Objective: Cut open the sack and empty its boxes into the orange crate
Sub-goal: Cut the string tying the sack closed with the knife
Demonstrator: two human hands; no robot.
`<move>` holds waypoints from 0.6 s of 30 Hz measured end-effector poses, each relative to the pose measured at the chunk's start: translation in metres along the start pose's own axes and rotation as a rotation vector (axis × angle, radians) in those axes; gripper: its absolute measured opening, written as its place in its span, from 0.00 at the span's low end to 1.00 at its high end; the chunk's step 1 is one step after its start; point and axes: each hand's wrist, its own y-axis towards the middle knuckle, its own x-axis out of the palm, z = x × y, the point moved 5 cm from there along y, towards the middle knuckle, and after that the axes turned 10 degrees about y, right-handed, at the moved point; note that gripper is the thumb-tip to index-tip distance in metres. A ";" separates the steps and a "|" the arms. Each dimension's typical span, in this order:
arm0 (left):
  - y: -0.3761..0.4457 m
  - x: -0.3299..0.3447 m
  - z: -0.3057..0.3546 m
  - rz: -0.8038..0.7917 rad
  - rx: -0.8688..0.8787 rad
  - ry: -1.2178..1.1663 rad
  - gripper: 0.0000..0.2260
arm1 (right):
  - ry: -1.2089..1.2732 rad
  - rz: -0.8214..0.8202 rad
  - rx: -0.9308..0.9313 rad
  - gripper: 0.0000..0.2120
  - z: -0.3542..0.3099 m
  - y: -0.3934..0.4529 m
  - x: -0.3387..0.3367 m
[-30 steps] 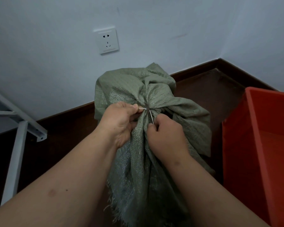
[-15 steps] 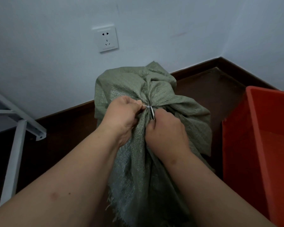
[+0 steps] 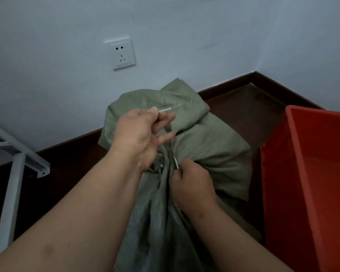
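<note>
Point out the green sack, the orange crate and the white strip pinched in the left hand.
green sack (image 3: 208, 146): head view, on the bulging cloth right of the gathered neck.
orange crate (image 3: 302, 173): head view, on its near left wall.
white strip (image 3: 165, 109): head view, on the free end beyond the left thumb.

You have nothing to read here: no word, number, brand or label can be made out on anything in view.
</note>
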 end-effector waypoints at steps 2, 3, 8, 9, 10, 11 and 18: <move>0.001 -0.013 0.007 0.091 0.021 0.060 0.09 | 0.044 0.047 0.004 0.16 0.001 0.004 -0.007; 0.003 -0.021 0.011 0.150 0.027 0.075 0.08 | 0.050 0.072 -0.001 0.16 0.002 0.006 -0.013; 0.006 -0.042 0.002 0.176 -0.009 0.137 0.08 | 0.094 0.131 0.012 0.13 0.013 0.012 -0.026; 0.006 -0.040 -0.009 0.151 -0.049 0.170 0.08 | 0.104 0.141 0.018 0.13 0.015 0.011 -0.027; 0.006 -0.039 -0.020 0.134 -0.090 0.201 0.07 | 0.111 0.148 0.020 0.13 0.018 0.011 -0.027; 0.005 -0.038 -0.030 0.122 -0.124 0.229 0.07 | 0.118 0.150 0.019 0.12 0.020 0.011 -0.026; -0.001 -0.041 -0.080 0.090 -0.223 0.434 0.14 | 0.220 0.116 0.133 0.07 0.030 0.015 -0.017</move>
